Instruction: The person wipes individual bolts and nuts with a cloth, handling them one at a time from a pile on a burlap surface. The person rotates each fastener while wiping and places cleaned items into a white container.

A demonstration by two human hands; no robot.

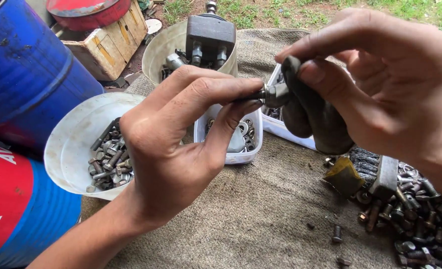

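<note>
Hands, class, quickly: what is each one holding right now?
Left hand: closed, pinching a bolt between thumb and fingers.
Right hand: closed, pressing a dark rag around the bolt's end.

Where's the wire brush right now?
In the head view, the wire brush lies lower right on the cloth, beside the loose bolt pile, under the right hand.

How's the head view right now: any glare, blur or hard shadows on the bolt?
Head view: soft, even daylight, no glare; the bolt between the left hand and the rag in the right hand looks slightly soft; the bolt pile is sharp.
</note>
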